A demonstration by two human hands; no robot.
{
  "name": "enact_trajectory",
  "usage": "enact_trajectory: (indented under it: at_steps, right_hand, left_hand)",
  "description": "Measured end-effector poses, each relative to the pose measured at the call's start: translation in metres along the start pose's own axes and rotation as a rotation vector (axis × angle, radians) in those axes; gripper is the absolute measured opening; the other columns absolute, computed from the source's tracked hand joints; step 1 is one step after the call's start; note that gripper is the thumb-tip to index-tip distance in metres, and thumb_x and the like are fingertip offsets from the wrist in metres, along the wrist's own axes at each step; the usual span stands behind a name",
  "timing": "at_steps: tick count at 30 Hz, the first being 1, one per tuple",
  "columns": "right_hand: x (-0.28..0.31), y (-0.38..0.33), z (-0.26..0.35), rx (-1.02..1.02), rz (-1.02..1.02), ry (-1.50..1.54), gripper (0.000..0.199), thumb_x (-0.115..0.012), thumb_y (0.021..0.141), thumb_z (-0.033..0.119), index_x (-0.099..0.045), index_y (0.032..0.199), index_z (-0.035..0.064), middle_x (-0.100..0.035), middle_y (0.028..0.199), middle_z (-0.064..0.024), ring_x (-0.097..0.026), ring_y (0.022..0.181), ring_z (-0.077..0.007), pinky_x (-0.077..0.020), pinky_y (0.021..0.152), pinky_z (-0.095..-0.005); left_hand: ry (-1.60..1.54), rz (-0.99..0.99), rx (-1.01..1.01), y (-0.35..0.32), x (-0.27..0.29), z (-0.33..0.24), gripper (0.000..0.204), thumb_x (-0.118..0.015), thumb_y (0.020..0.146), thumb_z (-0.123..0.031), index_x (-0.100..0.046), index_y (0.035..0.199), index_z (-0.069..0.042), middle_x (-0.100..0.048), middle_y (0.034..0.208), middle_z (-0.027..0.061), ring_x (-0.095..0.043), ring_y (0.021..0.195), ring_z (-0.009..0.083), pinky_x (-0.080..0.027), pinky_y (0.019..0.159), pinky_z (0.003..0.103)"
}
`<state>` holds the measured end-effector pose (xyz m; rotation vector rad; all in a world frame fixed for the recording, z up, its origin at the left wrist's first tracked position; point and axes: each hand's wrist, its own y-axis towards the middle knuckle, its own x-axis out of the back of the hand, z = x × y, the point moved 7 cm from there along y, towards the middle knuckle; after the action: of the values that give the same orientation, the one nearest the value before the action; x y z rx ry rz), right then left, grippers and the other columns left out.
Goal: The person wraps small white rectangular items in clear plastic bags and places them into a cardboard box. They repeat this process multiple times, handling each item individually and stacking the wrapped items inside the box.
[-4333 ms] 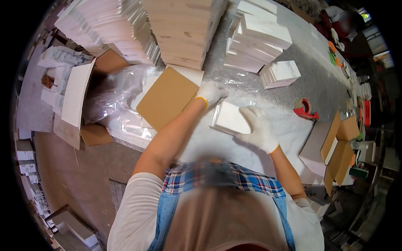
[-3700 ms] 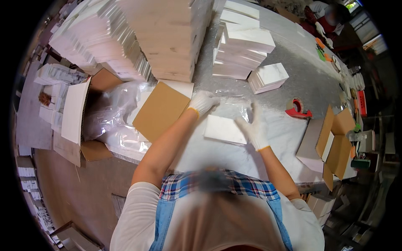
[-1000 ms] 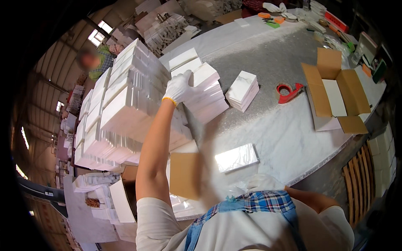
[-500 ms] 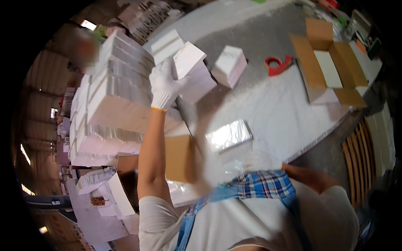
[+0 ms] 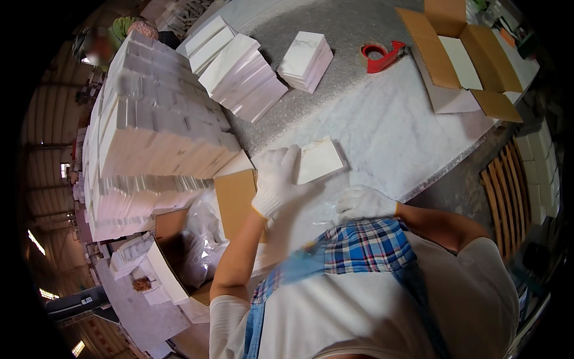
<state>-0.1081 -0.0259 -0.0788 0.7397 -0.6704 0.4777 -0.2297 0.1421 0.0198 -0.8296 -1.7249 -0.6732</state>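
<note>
My left hand [image 5: 278, 179], in a white knit glove, grips the left end of a white marble-look tile [image 5: 321, 163]. The tile lies low over the table, in front of my body. My right hand [image 5: 366, 203], also gloved, is near my apron with its fingers curled at some clear plastic film [image 5: 326, 214]; its fingertips are partly hidden. Farther off stands a leaning stack of tiles [image 5: 245, 78], with a smaller tile stack [image 5: 307, 61] to its right.
A big wall of stacked tiles [image 5: 161, 119] rises on the left. Below it sits an open carton [image 5: 173, 245] with clear plastic inside. A red tape dispenser [image 5: 382, 57] and an open cardboard box [image 5: 433, 60] holding white tiles are at the far right. Beyond the table's edge is a wooden pallet [image 5: 508, 197].
My left hand has come back from the leaning tile stack toward me with a tile, now over the spot where the shiny plastic-covered pack lay. My right hand shows more clearly.
</note>
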Motion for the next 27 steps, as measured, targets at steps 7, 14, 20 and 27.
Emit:
enact_trajectory:
  at_steps: [7, 14, 20, 27]
  right_hand:
    - [-0.007, -0.001, -0.004, 0.009, -0.023, 0.001, 0.019, -0.065, 0.082, 0.022, -0.074, 0.098, 0.0175, -0.071, 0.105, -0.0005, -0.066, 0.105, -0.0227, -0.0522, 0.091, -0.0373]
    - [-0.001, 0.004, -0.005, -0.037, 0.041, 0.060, 0.021, -0.068, 0.086, 0.023, -0.076, 0.104, 0.0167, -0.071, 0.106, -0.0036, -0.066, 0.103, -0.0271, -0.0537, 0.089, -0.0402]
    - [0.091, 0.054, 0.018, -0.307, -0.015, 0.225, 0.026, -0.076, 0.088, 0.025, -0.078, 0.109, 0.0102, -0.073, 0.113, -0.0083, -0.066, 0.108, -0.0331, -0.0525, 0.096, -0.0439]
    - [0.161, 0.111, 0.008, -0.273, -0.282, 0.341, 0.019, -0.078, 0.089, 0.015, -0.079, 0.105, 0.0054, -0.075, 0.112, -0.0120, -0.069, 0.107, -0.0283, -0.0537, 0.097, -0.0368]
  left_hand:
    - [0.014, 0.063, 0.098, -0.005, -0.012, -0.001, 0.094, -0.088, 0.064, -0.042, -0.053, 0.141, -0.003, -0.061, 0.129, 0.0180, -0.054, 0.120, 0.0396, -0.042, 0.106, 0.050]
    - [-0.049, 0.025, 0.064, -0.012, 0.005, -0.009, 0.091, -0.087, 0.070, -0.037, -0.051, 0.149, -0.008, -0.058, 0.139, 0.0196, -0.052, 0.129, 0.0405, -0.042, 0.111, 0.050]
    - [-0.444, -0.041, 0.338, -0.045, 0.022, 0.051, 0.076, -0.085, 0.078, -0.030, -0.057, 0.146, -0.008, -0.056, 0.145, 0.0203, -0.051, 0.132, 0.0418, -0.044, 0.111, 0.049]
    - [-0.177, 0.337, 0.304, -0.055, 0.010, 0.043, 0.117, -0.094, 0.061, -0.031, -0.036, 0.161, -0.011, -0.041, 0.158, 0.0254, -0.045, 0.142, 0.0431, -0.043, 0.115, 0.048]
